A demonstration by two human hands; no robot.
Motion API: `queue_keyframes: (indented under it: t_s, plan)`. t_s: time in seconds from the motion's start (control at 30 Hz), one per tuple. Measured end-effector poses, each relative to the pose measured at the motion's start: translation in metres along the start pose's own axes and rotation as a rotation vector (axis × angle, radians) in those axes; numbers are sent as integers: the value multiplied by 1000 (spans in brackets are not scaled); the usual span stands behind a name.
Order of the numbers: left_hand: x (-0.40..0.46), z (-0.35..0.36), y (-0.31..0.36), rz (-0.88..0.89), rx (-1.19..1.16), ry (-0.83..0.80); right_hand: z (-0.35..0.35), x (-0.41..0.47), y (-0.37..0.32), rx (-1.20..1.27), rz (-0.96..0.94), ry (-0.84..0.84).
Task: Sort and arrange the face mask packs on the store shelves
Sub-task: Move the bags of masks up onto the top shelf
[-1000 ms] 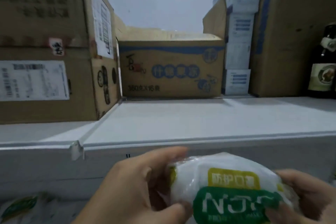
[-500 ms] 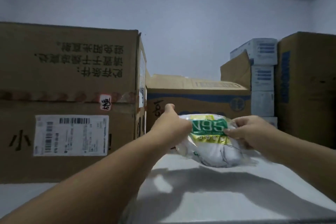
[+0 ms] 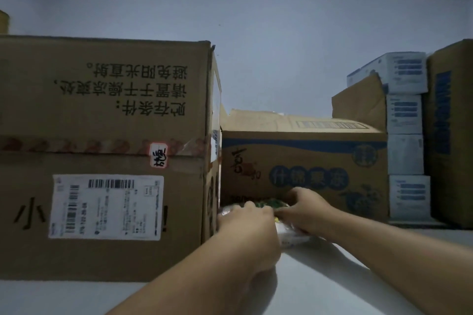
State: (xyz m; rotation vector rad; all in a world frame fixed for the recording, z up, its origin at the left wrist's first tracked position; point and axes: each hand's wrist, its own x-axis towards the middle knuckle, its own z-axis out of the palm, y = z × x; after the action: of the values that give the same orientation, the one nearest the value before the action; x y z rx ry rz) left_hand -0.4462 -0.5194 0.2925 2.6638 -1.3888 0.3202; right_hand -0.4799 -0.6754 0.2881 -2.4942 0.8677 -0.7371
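Note:
A clear plastic face mask pack with a green label lies on the white shelf top, up against the front of a low cardboard box. My left hand grips its left end and covers most of it. My right hand holds the pack's right and upper edge, fingers curled over the green label. Only slivers of the pack show between and below the hands.
A big taped cardboard box with a shipping label stands at the left. Behind the pack sits a low blue-printed carton. Stacked white-and-blue boxes and another tall carton fill the right.
Both hands have pushed the mask pack farther back and down onto the shelf, against the low carton. The green label, plainly seen before, is now mostly hidden by the hands.

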Motion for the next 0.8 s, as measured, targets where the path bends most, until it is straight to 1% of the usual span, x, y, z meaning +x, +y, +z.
queue_keyframes:
  t_s: [0.03,0.07,0.1,0.13,0.17,0.2,0.23,0.3,0.33,0.47,0.57,0.67,0.8]
  plan:
    - [0,0,-2,-7,26,-23,-2,-1,0,-177,-91,59]
    - [0,2,-5,-5,48,-35,-6,-3,-2,-296,-185,111]
    - [0,3,-6,2,54,-40,-10,-6,-4,-326,-274,146]
    - [0,5,-8,6,44,-46,-15,-8,-6,-285,-336,136]
    - [1,7,-9,5,24,-54,-18,-11,-7,-203,-367,78]
    - [2,8,-10,0,3,-61,-20,-14,-7,-144,-374,-19]
    - [2,8,-11,-5,-11,-66,-20,-16,-6,-136,-360,-140]
    - [3,9,-11,-18,-25,-57,-17,-20,0,-194,-316,-334]
    - [3,9,-11,-24,-23,-45,-15,-21,2,-228,-304,-387]
    - [2,8,-13,-31,57,8,-12,-20,2,-316,-270,-465]
    - [4,7,-11,-39,108,0,-11,-22,0,-364,-261,-513]
    - [6,9,-9,-31,124,-12,-11,-23,-1,-414,-260,-531]
    - [2,10,-9,-39,86,29,-10,-26,-4,-479,-288,-514]
